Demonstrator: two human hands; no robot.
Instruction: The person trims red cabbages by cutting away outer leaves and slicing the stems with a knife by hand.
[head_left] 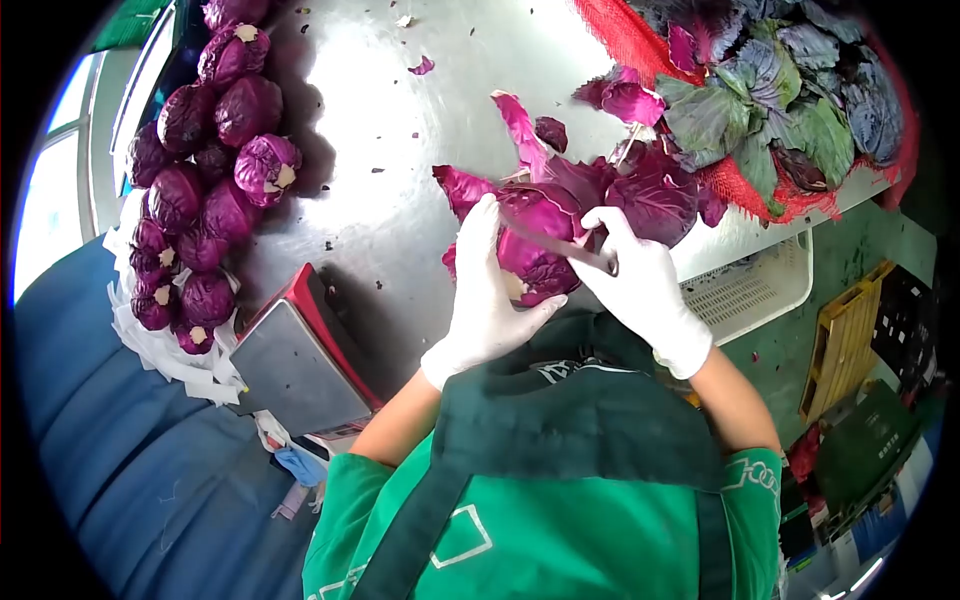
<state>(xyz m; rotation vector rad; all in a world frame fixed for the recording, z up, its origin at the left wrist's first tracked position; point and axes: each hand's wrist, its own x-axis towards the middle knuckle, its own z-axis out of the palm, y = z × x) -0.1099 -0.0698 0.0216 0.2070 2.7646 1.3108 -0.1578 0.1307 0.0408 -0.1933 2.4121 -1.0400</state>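
Observation:
A red cabbage (540, 245) lies at the table's front edge, its cut pale stem facing me and loose purple leaves behind it. My left hand (485, 290), in a white glove, is wrapped round the cabbage's left side, thumb below the stem. In my right hand (635, 285), also gloved in white, is a knife (550, 240); its blade crosses the top of the cabbage toward the left, slightly blurred. Large detached purple leaves (655, 195) rest just beyond my right hand.
Several trimmed cabbages (235, 110) are heaped at the left over white paper. A grey and red box-like device (305, 365) stands at front left. At upper right, leafy cabbages (780, 100) lie on red mesh (745, 175). A white basket (755, 290) sits below the table (380, 120).

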